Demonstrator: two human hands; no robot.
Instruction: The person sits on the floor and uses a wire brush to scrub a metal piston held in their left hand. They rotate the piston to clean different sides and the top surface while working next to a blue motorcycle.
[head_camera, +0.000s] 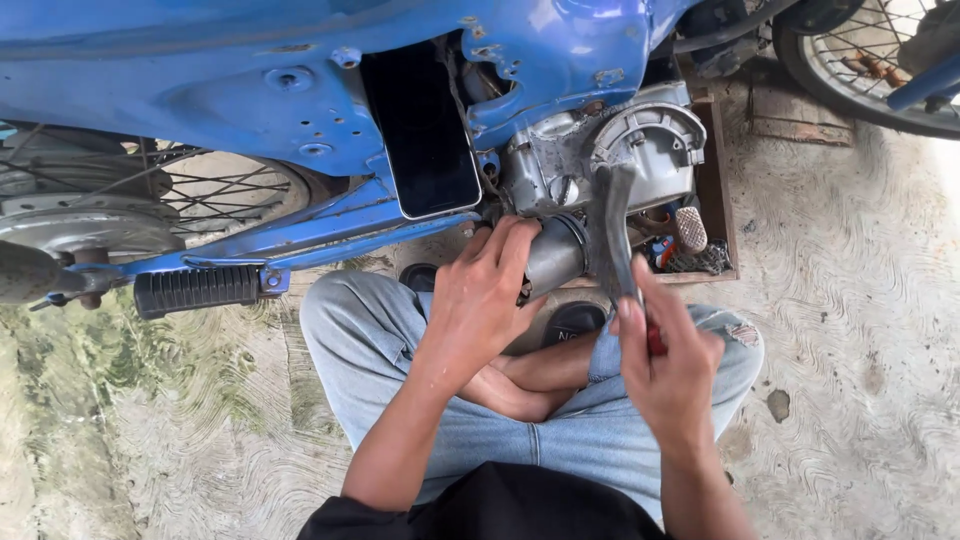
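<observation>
At frame centre the left hand (487, 290), fingers curled, grips the grey exhaust pipe (553, 255) under the blue motorcycle's engine (600, 150), while the right hand (665, 355), closed on a red-handled tool (655, 340), seemingly works the fastening, needing steady support.

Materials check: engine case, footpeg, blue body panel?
Engine case: likely cast aluminium, dull grey with a matte, uneven sheen. Footpeg: black ribbed rubber, apparently a sleeve on a metal bar. Blue body panel: glossy blue finish with scuffs; plastic or painted metal, unclear.
</observation>
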